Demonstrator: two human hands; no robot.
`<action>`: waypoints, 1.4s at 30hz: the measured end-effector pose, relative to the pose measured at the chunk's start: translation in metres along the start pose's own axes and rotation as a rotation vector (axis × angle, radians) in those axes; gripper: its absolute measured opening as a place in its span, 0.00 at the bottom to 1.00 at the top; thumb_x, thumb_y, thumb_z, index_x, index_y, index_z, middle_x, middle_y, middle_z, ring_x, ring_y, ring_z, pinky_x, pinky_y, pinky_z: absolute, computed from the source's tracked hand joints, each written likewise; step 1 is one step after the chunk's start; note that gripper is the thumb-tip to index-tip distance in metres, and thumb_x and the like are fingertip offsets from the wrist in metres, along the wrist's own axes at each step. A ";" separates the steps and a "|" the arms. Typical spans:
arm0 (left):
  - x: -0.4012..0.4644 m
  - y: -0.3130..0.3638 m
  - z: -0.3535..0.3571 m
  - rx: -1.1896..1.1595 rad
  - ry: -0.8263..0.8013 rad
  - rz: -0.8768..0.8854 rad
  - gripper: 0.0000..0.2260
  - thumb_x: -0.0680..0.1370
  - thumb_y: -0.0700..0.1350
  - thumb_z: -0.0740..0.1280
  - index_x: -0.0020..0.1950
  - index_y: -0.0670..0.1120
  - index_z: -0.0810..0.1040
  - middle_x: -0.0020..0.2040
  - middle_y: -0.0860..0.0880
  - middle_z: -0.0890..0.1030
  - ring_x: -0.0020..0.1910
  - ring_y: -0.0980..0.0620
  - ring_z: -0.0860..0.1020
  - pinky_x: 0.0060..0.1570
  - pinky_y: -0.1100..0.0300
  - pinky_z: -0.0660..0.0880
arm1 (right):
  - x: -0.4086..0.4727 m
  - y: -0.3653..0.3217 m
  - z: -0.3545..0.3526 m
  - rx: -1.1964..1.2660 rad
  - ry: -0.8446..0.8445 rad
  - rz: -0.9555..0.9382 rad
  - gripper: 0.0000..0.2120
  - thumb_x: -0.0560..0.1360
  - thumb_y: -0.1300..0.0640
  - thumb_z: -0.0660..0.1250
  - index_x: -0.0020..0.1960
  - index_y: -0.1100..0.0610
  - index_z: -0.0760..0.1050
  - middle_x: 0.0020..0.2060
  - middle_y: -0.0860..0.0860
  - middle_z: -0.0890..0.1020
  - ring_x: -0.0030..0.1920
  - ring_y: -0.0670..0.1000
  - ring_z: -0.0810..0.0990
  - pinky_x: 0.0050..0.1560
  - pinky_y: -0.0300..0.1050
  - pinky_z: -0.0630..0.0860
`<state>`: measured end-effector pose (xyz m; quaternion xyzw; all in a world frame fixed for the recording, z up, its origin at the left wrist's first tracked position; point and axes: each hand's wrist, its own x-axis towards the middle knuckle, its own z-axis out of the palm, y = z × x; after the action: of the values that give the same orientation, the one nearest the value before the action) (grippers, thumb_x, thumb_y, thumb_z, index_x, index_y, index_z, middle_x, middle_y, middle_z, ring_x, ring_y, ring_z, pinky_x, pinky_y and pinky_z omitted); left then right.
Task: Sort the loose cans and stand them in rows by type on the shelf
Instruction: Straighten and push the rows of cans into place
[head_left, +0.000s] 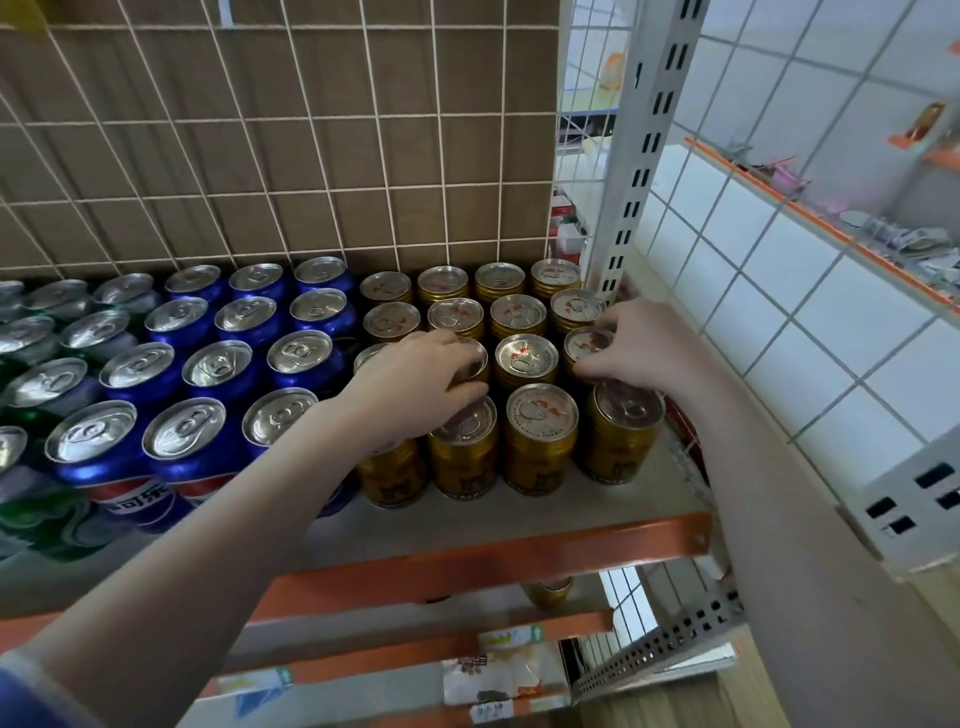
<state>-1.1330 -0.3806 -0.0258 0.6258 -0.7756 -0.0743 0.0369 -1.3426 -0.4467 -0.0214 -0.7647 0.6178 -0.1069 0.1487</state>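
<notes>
Both hands reached over the gold cans (540, 436) standing in rows on the shelf (519, 551). The left hand (415, 384) curled its fingers round the top of one gold can in the third row back, its thumb by the lid of the can in front. The right hand (639, 343) pinched the rim of the can at the right end of that same row, beside the slotted post (639, 171). To the left of the left hand stood rows of blue cans (182, 431), and past those, green cans (36, 509). A wire grid (280, 135) over brown cardboard rose beyond both hands.
</notes>
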 end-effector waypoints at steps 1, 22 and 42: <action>-0.002 -0.001 -0.002 0.009 -0.019 0.009 0.23 0.79 0.56 0.59 0.73 0.52 0.64 0.70 0.50 0.68 0.67 0.51 0.67 0.63 0.54 0.70 | 0.001 0.000 0.000 -0.005 0.018 0.012 0.24 0.67 0.50 0.73 0.59 0.59 0.76 0.53 0.56 0.80 0.42 0.50 0.73 0.34 0.37 0.68; -0.048 0.007 0.012 0.065 0.074 0.044 0.29 0.74 0.61 0.65 0.72 0.53 0.66 0.68 0.50 0.69 0.64 0.50 0.70 0.58 0.56 0.72 | -0.070 0.020 0.014 0.022 0.124 -0.010 0.30 0.69 0.42 0.70 0.68 0.54 0.71 0.60 0.56 0.74 0.58 0.55 0.73 0.53 0.46 0.69; -0.050 0.014 0.022 -0.146 0.189 -0.053 0.24 0.72 0.55 0.70 0.66 0.50 0.71 0.61 0.50 0.74 0.58 0.51 0.72 0.51 0.59 0.70 | -0.071 0.028 0.010 0.035 0.190 -0.048 0.24 0.70 0.46 0.71 0.63 0.53 0.75 0.58 0.55 0.76 0.57 0.55 0.73 0.50 0.43 0.66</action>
<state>-1.1395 -0.3271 -0.0437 0.6457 -0.7445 -0.0724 0.1534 -1.3797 -0.3819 -0.0393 -0.7631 0.6085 -0.1932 0.1002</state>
